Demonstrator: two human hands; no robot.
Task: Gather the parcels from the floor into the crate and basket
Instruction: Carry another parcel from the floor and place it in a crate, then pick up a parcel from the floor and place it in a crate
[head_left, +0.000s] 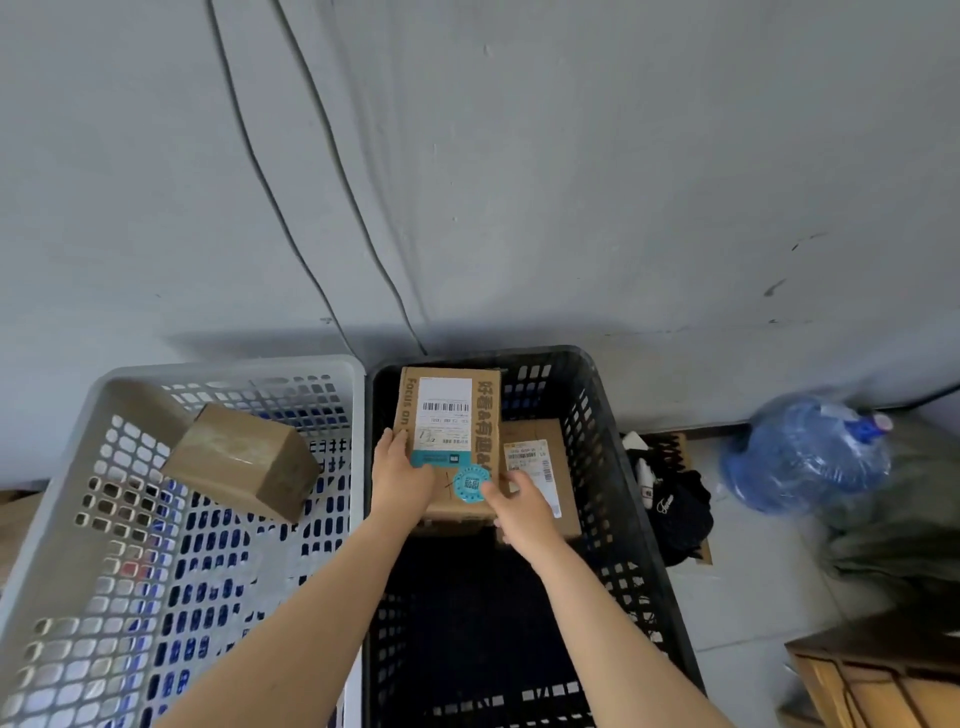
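Lit softly and evenly, somewhat dim, with a cool grey cast. Darkest inside the black crate, with floor detail lost there. Throws a broad, soft-edged shadow just behind the crate, low on the wall. Sharpest at the crate's far end: barcode on the parcel legible, fine print smeared. Blurred right of the crate, at the water bottle. Bowed by wide-angle distortion left and right of the crate.

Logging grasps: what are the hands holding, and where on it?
The labelled cardboard box: left hand grips its near left edge, right hand its near right corner, inside the black crate.
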